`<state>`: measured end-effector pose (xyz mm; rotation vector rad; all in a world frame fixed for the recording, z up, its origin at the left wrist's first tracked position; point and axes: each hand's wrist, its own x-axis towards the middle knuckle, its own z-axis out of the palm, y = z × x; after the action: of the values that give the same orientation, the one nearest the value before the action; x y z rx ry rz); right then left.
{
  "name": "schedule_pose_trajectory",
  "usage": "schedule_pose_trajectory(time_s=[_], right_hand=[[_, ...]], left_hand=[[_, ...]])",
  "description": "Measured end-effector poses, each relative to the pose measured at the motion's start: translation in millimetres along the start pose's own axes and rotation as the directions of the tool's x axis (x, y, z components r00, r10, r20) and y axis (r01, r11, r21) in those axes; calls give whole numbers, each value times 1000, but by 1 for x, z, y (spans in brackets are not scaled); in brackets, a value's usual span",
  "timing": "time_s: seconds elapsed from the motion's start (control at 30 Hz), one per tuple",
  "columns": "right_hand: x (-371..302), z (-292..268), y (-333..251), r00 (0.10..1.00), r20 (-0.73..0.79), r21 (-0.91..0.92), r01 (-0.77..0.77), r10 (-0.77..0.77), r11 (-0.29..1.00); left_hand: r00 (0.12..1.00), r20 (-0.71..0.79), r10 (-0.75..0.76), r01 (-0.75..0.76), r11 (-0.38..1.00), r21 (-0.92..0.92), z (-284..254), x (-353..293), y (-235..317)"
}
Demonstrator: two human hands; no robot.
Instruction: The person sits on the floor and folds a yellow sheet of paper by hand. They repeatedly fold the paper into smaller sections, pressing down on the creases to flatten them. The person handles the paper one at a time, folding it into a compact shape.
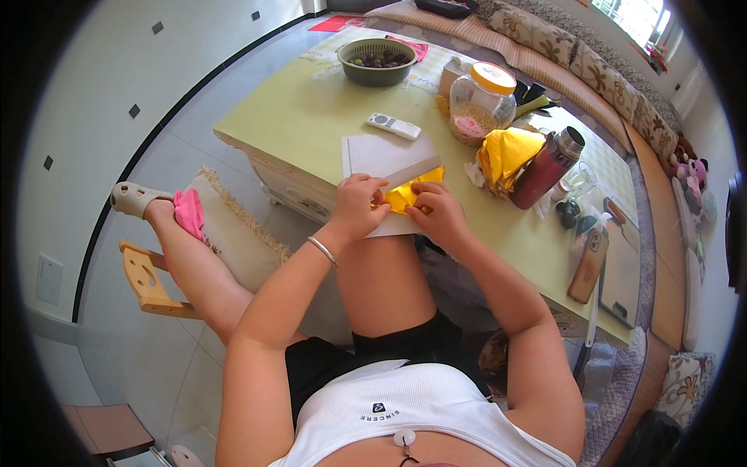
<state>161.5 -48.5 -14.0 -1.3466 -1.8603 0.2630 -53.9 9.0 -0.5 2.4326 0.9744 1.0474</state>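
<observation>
A sheet of shiny gold foil paper (pixel 402 197) lies over a white sheet of paper (pixel 377 157) at the near edge of the table. From the left, my left hand (pixel 358 204) holds the foil's edge, its thumb and fingertips closed on it; a silver bangle circles that wrist. My right hand (pixel 440 212) grips the foil on the other side, thumb and fingers bent together. Both hands are close to each other, and their fingers partly cover the foil. A white remote control (pixel 394 126) rests just beyond the paper.
On the pale green table (pixel 288 128) stand a basket of dark fruit (pixel 377 62), a yellow-lidded jar (pixel 481 105), more gold foil (pixel 507 159) and a maroon thermos (pixel 547 170). A phone (pixel 589 265) lies at the right. A wooden stool (pixel 152 280) is on the floor.
</observation>
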Motion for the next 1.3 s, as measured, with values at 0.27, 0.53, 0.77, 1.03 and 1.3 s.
schedule_pose_trajectory(time_s=[0.27, 0.53, 0.77, 1.03, 1.3], right_hand=[[2, 1, -1, 997, 25, -30, -78, 79, 997], [3, 3, -6, 1000, -1, -161, -24, 24, 987], [1, 6, -9, 996, -55, -198, 63, -75, 978], [1, 10, -6, 992, -15, -304, 112, -122, 946], [2, 13, -5, 993, 16, -316, 117, -118, 942]], left_hand=[[989, -119, -91, 94, 995, 14, 11, -6, -15], [974, -169, -149, 165, 982, 87, 24, -2, -12], [974, -148, -173, 189, 977, 99, 25, 0, -11], [967, -254, 25, 72, 929, 363, 19, 5, 9], [955, 220, 199, -283, 834, 474, 14, -8, 15]])
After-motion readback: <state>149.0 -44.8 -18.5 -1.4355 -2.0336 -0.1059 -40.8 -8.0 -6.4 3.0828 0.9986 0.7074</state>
